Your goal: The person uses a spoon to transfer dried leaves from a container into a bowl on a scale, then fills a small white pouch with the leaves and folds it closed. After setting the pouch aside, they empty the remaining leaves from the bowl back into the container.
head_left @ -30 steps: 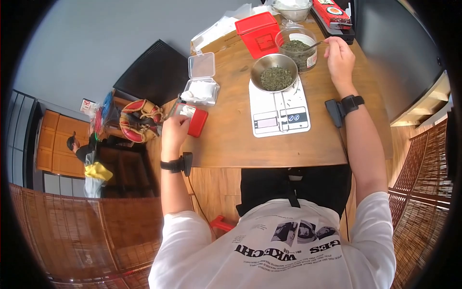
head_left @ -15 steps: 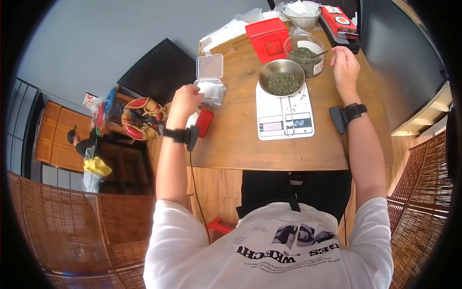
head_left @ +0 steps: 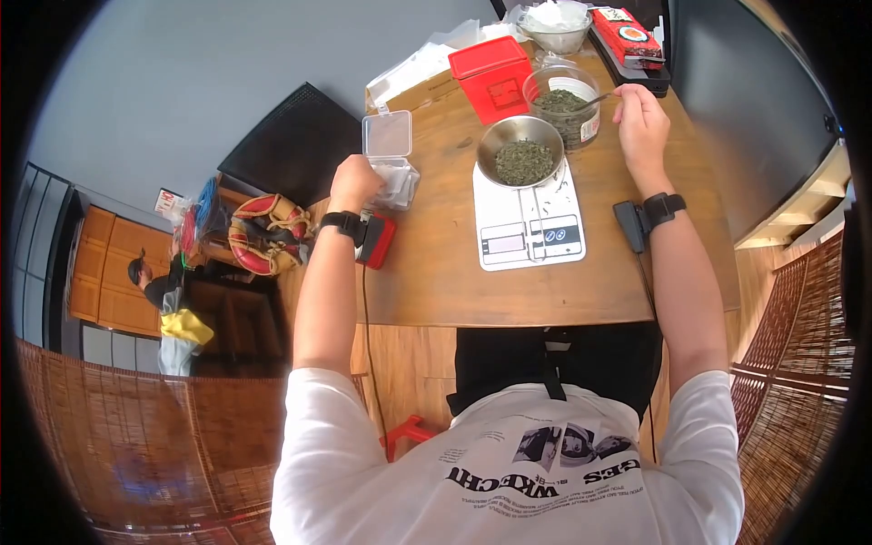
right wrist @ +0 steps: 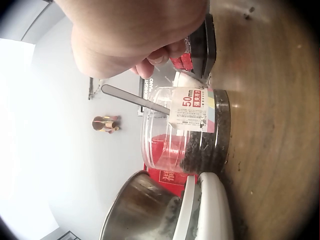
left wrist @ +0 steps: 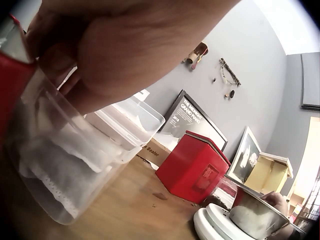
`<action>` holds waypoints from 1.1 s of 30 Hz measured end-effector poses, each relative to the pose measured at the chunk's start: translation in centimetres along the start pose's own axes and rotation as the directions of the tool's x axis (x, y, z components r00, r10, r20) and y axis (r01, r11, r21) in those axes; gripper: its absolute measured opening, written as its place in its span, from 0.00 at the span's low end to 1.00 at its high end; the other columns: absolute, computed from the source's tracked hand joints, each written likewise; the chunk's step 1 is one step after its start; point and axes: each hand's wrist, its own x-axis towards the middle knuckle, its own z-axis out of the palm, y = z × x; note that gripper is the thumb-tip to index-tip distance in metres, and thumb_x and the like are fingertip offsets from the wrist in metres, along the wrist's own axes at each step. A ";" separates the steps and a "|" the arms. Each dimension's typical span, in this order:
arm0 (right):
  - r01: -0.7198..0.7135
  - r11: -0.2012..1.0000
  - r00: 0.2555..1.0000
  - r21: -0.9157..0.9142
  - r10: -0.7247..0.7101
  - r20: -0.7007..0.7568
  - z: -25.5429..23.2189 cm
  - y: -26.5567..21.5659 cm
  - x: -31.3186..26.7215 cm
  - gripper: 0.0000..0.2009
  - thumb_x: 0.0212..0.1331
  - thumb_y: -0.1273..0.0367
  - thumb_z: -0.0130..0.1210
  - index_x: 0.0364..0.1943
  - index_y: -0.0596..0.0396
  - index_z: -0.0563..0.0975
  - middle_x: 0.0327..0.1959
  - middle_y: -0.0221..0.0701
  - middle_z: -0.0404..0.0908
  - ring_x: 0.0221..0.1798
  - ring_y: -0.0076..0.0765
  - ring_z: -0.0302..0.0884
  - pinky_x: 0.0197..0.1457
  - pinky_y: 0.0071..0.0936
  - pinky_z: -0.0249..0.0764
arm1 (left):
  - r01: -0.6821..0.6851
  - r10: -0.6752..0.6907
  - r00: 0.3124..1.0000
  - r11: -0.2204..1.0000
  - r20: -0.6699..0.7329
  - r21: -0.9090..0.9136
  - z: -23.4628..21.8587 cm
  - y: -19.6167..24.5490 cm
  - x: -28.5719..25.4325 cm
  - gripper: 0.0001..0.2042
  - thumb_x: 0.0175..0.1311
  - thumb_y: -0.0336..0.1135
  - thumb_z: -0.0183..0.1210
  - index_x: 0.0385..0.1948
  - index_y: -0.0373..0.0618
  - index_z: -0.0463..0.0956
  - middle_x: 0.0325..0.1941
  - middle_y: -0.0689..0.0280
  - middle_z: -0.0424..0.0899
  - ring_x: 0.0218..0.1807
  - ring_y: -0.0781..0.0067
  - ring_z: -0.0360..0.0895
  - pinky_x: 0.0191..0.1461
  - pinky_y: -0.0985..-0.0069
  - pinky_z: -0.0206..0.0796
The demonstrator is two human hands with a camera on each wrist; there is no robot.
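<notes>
Left hand [head_left: 355, 186] had moved to clear rectangular plastic box [head_left: 405, 198] at left, grasp hidden | likely fetching flat white pouches [left wrist: 57, 185] | right hand [head_left: 643, 125] was empty, beside slim grey spoon [right wrist: 131, 98] in clear round jar [head_left: 595, 130], far right

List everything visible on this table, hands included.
Scale: one, white, centre.
Metal bowl: one, silver, on scale.
Jar: one, clear, beyond metal bowl.
Utensil: one, grey, in jar.
Leaves: uncounted, green, in metal bowl and jar.
Tin: one, red, beside jar.
Cardboard box: one, brown, beside tin.
Case: one, clear, left side.
Pouches: several, white, in case.
Small box: one, red, near case.
Far bowl: one, clear, far end.
Packet: one, red, far right.
Flat item: one, black, under packet.
Left hand: one, bare, at case.
Right hand: one, bare, beside utensil.
</notes>
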 end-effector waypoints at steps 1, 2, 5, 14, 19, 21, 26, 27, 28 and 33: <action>0.010 1.000 1.000 -0.005 -0.010 -0.004 0.1 0.0 0.0 0.12 0.71 0.67 0.49 0.37 0.58 0.81 0.20 0.23 0.75 0.25 0.14 0.68 0.29 0.17 0.62 | 0.021 -0.021 1.000 1.000 -0.020 -0.021 -0.3 0.2 -0.4 0.13 0.48 0.33 0.64 0.35 0.35 0.85 0.39 0.45 0.86 0.46 0.46 0.85 0.50 0.61 0.77; 0.009 1.000 1.000 -0.005 -0.009 -0.005 0.1 0.1 0.0 0.12 0.71 0.67 0.49 0.37 0.58 0.81 0.20 0.23 0.75 0.25 0.14 0.68 0.29 0.17 0.62 | 0.020 -0.020 1.000 1.000 -0.019 -0.020 -0.3 0.2 -0.7 0.13 0.48 0.33 0.64 0.35 0.35 0.85 0.39 0.45 0.86 0.46 0.46 0.85 0.50 0.61 0.77; 0.009 1.000 1.000 -0.012 -0.009 -0.007 0.0 -0.1 0.0 0.12 0.71 0.67 0.48 0.37 0.58 0.81 0.20 0.23 0.75 0.25 0.14 0.68 0.29 0.17 0.62 | -0.005 -0.005 0.992 0.997 -0.126 -0.080 0.0 -0.1 -1.2 0.11 0.50 0.31 0.62 0.34 0.39 0.86 0.39 0.47 0.86 0.46 0.46 0.85 0.51 0.60 0.76; 0.009 1.000 1.000 0.003 -0.009 -0.001 -0.1 -0.1 -0.1 0.12 0.68 0.67 0.51 0.36 0.61 0.82 0.19 0.26 0.77 0.23 0.18 0.73 0.30 0.21 0.68 | -0.044 -0.016 0.948 0.983 -0.319 -0.179 -0.9 -0.4 -3.2 0.05 0.50 0.29 0.60 0.27 0.41 0.83 0.32 0.50 0.86 0.40 0.46 0.84 0.48 0.60 0.76; 0.011 1.000 1.000 -0.024 -0.011 0.003 0.0 -0.1 -0.1 0.12 0.71 0.67 0.48 0.37 0.58 0.81 0.20 0.23 0.75 0.25 0.14 0.68 0.29 0.17 0.63 | -0.051 -0.057 0.952 0.939 -0.300 -0.340 -2.9 0.6 -5.1 0.05 0.54 0.29 0.58 0.28 0.38 0.80 0.27 0.51 0.85 0.29 0.56 0.86 0.39 0.64 0.78; 0.009 1.000 1.000 -0.023 -0.009 -0.001 0.0 -0.1 -0.1 0.12 0.71 0.67 0.48 0.37 0.58 0.81 0.20 0.23 0.75 0.25 0.14 0.68 0.29 0.17 0.63 | -0.063 -0.061 0.955 0.915 -0.291 -0.399 -4.3 1.7 -6.4 0.05 0.56 0.28 0.58 0.28 0.37 0.79 0.25 0.53 0.85 0.27 0.60 0.86 0.37 0.67 0.78; 0.009 1.000 1.000 -0.020 -0.009 0.009 -0.1 0.1 -0.1 0.12 0.72 0.66 0.48 0.37 0.58 0.81 0.20 0.23 0.75 0.25 0.14 0.68 0.29 0.17 0.63 | -0.150 -0.030 0.938 0.862 -0.344 -0.484 -4.1 1.7 -7.4 0.06 0.60 0.28 0.56 0.30 0.34 0.77 0.22 0.56 0.85 0.24 0.66 0.87 0.31 0.72 0.77; 0.012 1.000 1.000 -0.026 -0.012 0.009 -0.1 0.0 -0.1 0.12 0.72 0.66 0.48 0.37 0.58 0.81 0.20 0.23 0.75 0.25 0.14 0.68 0.29 0.17 0.63 | -0.175 -0.015 0.934 0.852 -0.357 -0.493 -4.1 1.7 -7.7 0.06 0.60 0.28 0.56 0.30 0.34 0.77 0.23 0.56 0.85 0.23 0.66 0.87 0.31 0.73 0.77; 0.015 0.999 1.000 -0.032 -0.015 0.010 -0.1 0.0 -0.2 0.12 0.72 0.66 0.48 0.37 0.58 0.81 0.20 0.23 0.75 0.25 0.14 0.68 0.29 0.17 0.63 | -0.200 0.000 0.929 0.841 -0.370 -0.502 -4.0 1.7 -8.0 0.05 0.61 0.28 0.56 0.30 0.34 0.77 0.23 0.56 0.85 0.23 0.65 0.86 0.30 0.73 0.77; 0.021 0.999 1.000 -0.024 -0.021 0.014 -0.1 0.2 0.0 0.13 0.72 0.65 0.49 0.38 0.58 0.81 0.20 0.23 0.75 0.25 0.14 0.68 0.29 0.17 0.63 | -0.224 0.072 0.960 0.775 -0.270 -0.591 -3.3 2.8 -10.6 0.04 0.61 0.25 0.58 0.32 0.33 0.75 0.24 0.59 0.84 0.23 0.72 0.84 0.27 0.77 0.71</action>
